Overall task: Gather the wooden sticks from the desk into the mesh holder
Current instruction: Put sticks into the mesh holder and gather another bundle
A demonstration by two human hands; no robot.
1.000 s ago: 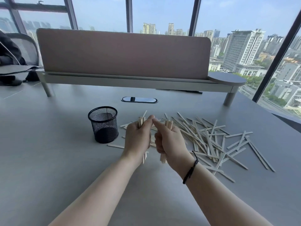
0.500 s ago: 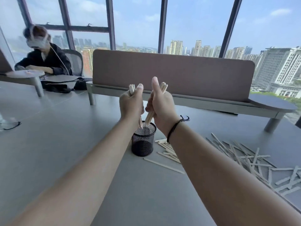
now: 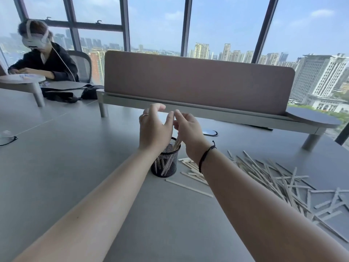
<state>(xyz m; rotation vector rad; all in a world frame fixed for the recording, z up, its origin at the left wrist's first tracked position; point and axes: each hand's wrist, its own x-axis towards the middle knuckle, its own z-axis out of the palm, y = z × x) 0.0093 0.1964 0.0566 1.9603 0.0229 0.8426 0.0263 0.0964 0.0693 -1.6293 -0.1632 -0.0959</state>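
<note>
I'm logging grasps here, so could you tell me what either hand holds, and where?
Nothing: left hand and right hand are open above the black mesh holder.

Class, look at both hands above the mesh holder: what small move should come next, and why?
Probably swing the right hand back to the loose sticks on the desk. Both it and the left hand look open above the mesh holder, which already holds sticks.

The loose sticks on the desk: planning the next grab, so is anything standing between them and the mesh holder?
Nothing visible does. The loose sticks lie on bare desk just right of the mesh holder. Both the left hand and right hand hover open above its rim, where some sticks already stand.
</note>
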